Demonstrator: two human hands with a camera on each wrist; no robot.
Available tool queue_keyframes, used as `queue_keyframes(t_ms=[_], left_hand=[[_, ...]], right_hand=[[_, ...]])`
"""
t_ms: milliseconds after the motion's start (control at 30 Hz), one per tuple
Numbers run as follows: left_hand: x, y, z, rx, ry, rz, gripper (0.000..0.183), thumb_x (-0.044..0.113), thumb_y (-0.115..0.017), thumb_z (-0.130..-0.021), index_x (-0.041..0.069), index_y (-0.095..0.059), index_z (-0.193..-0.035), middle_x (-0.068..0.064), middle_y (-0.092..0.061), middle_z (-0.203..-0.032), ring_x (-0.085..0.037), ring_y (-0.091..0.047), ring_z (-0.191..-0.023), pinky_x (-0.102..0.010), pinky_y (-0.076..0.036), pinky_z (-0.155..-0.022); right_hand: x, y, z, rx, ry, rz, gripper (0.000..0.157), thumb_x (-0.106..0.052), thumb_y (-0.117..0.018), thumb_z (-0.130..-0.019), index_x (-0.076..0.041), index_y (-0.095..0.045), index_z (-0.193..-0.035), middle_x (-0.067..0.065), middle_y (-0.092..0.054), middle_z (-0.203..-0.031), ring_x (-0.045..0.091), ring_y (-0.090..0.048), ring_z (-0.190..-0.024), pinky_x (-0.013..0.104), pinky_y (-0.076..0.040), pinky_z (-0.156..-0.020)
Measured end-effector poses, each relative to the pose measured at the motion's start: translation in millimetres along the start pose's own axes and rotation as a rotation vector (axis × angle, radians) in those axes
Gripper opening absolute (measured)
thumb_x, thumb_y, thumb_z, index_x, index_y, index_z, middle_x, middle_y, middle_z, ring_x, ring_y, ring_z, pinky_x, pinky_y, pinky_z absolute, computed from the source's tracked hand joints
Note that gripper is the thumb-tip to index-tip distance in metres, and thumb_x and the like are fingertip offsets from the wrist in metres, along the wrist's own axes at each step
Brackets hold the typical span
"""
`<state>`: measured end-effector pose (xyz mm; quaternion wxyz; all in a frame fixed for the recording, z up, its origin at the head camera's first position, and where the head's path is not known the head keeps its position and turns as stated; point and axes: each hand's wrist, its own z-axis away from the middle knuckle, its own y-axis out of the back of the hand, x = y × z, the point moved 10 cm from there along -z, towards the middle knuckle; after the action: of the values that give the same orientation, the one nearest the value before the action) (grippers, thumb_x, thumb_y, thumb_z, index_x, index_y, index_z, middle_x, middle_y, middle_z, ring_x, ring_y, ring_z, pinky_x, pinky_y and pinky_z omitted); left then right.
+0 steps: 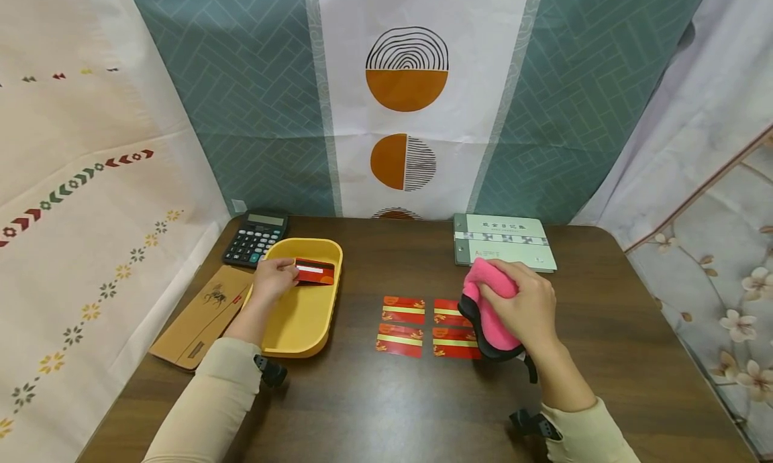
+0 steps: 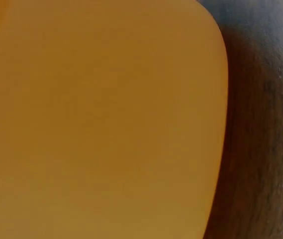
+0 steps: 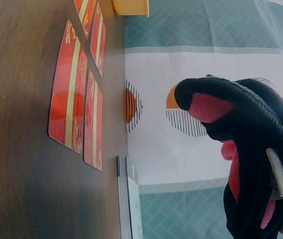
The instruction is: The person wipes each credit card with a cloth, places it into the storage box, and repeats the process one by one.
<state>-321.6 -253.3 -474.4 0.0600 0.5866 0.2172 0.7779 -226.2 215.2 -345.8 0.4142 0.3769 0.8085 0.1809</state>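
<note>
In the head view my left hand (image 1: 274, 280) pinches the left end of a red bank card (image 1: 315, 272) with a dark stripe and a white strip. The card is over the far part of a yellow plastic basket (image 1: 337, 295). The basket's yellow wall (image 2: 106, 119) fills most of the left wrist view, where neither hand nor card shows. My right hand (image 1: 524, 305) grips a folded pink-and-black plush cloth (image 1: 496, 322) with a short black strap, held above the table. Several red cards (image 1: 400, 340), each with a gold stripe, lie in two rows left of it.
A black calculator (image 1: 256, 238) stands behind the basket at the left. Beside it lies a brown paper-like folder (image 1: 202, 315) with a horse print. A green-and-white ledger (image 1: 504, 240) lies at the table's back right. Patterned curtains (image 1: 404, 114) border the table (image 1: 386, 409).
</note>
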Motion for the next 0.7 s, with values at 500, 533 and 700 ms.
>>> queue_keyframes(t_ms=[500,533,700], left_hand=[[29.4,-10.2,17.9,-0.052,-0.156,-0.486,0.054,0.032,-0.054,-0.105,-0.008,-0.053,-0.141,-0.029,-0.059,-0.135,-0.041,-0.058,-0.12,-0.053,-0.049,-0.101],[34.3,-11.8,21.1,-0.048,-0.172,-0.49,0.054,0.033,-0.054,-0.105,-0.008,-0.054,-0.14,-0.028,-0.059,-0.135,-0.04,-0.059,-0.12,-0.052,-0.049,-0.101],[64.2,-24.0,41.1,0.002,-0.3,-0.517,0.051,0.033,-0.06,-0.102,-0.005,-0.058,-0.137,-0.025,-0.065,-0.128,-0.04,-0.063,-0.114,-0.051,-0.053,-0.096]], right_hand=[[6,-1.0,1,0.0,-0.003,0.007,0.042,-0.017,-0.088,-0.077,-0.008,-0.075,-0.116,0.013,-0.073,-0.095,0.03,-0.064,-0.076,0.044,-0.05,-0.062],[6,-0.8,1,0.002,-0.001,0.007,0.042,-0.017,-0.088,-0.077,-0.008,-0.075,-0.116,0.014,-0.073,-0.096,0.03,-0.064,-0.076,0.044,-0.05,-0.062],[6,0.9,0,0.014,0.004,-0.001,0.043,-0.016,-0.089,-0.076,-0.008,-0.075,-0.116,0.014,-0.073,-0.096,0.031,-0.065,-0.077,0.045,-0.05,-0.063]])
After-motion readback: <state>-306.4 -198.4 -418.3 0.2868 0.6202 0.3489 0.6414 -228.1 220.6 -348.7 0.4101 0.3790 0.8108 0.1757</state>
